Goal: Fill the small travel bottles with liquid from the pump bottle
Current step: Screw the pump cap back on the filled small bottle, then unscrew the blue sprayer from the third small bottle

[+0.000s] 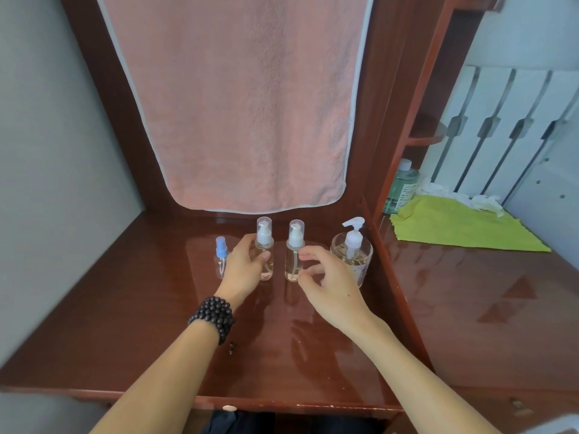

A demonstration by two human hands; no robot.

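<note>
Three small travel bottles stand in a row at the back of the glossy wooden table [150, 308]. They are a tiny blue-topped spray bottle [221, 250] and two clear capped pump bottles [265, 233] [294, 245]. The large clear pump bottle [353, 245] with a white pump stands at the right end of the row. My left hand [246, 267], with a dark bead bracelet on its wrist, holds the left clear bottle, thumb across its front. My right hand [329, 277] hovers with loosely curved fingers, its fingertips at the right edge of the other clear bottle.
A pink towel [238, 104] hangs down behind the bottles. A raised wooden divider [391, 277] borders the table on the right. Beyond it lie a green cloth [463, 227], a green-tinted bottle [402, 186] and crumpled white tissue [482, 202].
</note>
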